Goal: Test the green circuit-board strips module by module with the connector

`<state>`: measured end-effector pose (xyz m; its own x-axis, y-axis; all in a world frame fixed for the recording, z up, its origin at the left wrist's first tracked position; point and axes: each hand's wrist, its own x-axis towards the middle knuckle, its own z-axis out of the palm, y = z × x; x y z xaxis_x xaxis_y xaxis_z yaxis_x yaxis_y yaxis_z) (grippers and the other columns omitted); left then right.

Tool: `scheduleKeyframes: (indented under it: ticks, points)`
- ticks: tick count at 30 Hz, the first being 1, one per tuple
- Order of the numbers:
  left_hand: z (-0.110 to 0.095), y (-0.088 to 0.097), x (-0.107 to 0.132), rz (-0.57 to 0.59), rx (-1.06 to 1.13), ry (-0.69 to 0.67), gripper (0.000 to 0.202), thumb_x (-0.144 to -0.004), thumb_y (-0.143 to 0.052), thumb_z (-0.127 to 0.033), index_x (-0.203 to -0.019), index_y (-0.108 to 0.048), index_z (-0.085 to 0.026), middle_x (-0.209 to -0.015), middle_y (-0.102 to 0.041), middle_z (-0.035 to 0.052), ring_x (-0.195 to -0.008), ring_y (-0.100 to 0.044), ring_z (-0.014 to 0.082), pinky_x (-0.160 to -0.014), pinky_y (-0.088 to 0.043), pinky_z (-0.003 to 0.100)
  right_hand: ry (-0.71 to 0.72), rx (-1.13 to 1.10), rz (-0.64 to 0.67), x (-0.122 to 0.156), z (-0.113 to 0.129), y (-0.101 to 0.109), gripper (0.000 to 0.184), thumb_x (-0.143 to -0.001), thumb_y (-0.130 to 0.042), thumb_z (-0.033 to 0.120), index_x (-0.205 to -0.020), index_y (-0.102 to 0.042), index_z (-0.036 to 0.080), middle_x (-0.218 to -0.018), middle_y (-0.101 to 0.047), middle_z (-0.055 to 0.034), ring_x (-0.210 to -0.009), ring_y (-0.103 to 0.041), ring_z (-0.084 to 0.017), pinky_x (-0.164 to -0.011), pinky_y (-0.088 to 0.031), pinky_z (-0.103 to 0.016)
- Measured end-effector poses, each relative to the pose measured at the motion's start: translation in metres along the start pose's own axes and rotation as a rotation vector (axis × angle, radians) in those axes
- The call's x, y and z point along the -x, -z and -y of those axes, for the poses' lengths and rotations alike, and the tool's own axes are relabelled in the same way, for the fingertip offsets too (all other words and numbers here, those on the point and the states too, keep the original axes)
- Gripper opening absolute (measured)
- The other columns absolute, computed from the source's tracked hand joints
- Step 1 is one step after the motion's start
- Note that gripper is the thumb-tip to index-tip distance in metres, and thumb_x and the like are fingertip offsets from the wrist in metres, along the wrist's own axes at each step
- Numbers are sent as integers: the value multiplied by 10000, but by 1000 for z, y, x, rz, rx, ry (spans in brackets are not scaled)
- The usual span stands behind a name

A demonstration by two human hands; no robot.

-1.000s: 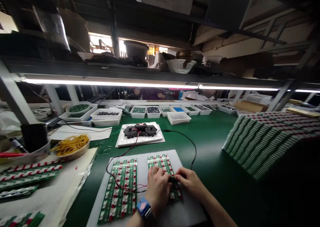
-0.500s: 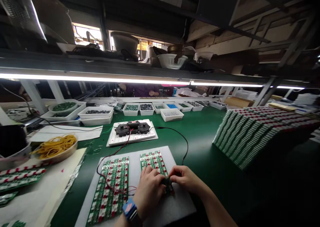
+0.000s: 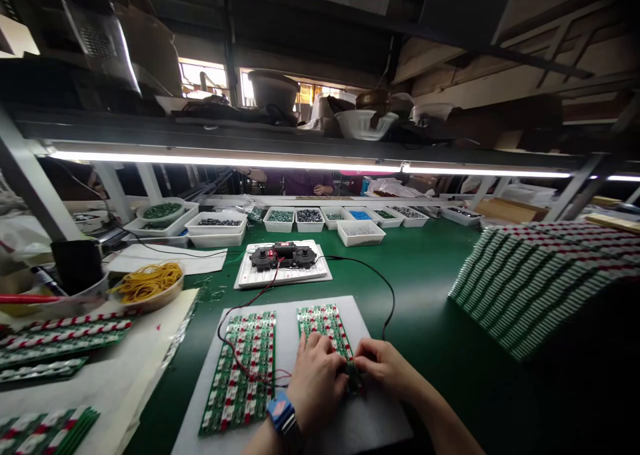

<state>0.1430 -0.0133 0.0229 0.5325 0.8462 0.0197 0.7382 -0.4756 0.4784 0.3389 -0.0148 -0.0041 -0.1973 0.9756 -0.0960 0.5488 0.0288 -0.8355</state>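
My left hand point(image 3: 316, 377) and my right hand point(image 3: 385, 367) meet, fingers curled, over the near end of a green circuit board panel point(image 3: 324, 322) lying on a white foam pad point(image 3: 285, 321). Both pinch a small dark part between them that I cannot name. A second green panel point(image 3: 240, 369) lies to the left on the same pad, with red and black wires point(image 3: 240, 308) looping across it. The wires run back to a black tester point(image 3: 282, 256) on a white tray. A blue watch is on my left wrist.
A tall fanned stack of green boards point(image 3: 530, 275) fills the right. White bins of small parts point(image 3: 357, 232) line the back. A bowl of yellow rubber bands point(image 3: 147, 283) and more panels point(image 3: 60, 340) lie left. Another person's hands point(image 3: 320, 189) show beyond the shelf.
Both hands stay together on the right panel's near end. The view swung slightly, so everything shifted in the picture; no object on the bench moved.
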Motion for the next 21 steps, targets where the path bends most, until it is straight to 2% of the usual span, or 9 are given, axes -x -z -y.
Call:
scheduleKeyframes:
  ticks: [4, 7, 14, 21]
  points:
    - [3, -6, 0, -22, 40, -16, 204, -822, -593, -265, -965, -738, -276, -1181, -593, 62, -1283, -405, 298, -1184, -134, 569, 19, 59, -20, -1, 2, -2, 220, -803, -563, 343, -657, -531, 182, -619, -535, 26, -634, -462, -138, -582, -337, -234]
    - [6, -9, -2, 3, 75, -33, 241, -821, -564, -231, -997, -726, -260, -1264, -579, 60, -1392, -310, 300, -1207, -88, 565, -1, 124, -52, -2, 1, -6, 238, -789, -605, 372, -663, -523, 187, -605, -530, 34, -612, -458, -131, -565, -317, -232]
    - [4, -8, 0, 23, 135, -66, 234, -818, -532, -182, -976, -701, -215, -1181, -636, 53, -1314, -460, 255, -1219, -138, 499, 18, 95, -39, -3, -1, -5, 258, -783, -598, 406, -667, -532, 185, -630, -549, 22, -633, -473, -142, -585, -327, -240]
    - [6, -11, 0, 14, 137, -72, 208, -847, -538, -189, -990, -686, -223, -1165, -652, 39, -1346, -434, 244, -1223, -110, 487, 36, 2, 12, -1, 1, 1, 247, -764, -597, 413, -693, -582, 177, -656, -585, 3, -676, -512, -168, -621, -363, -248]
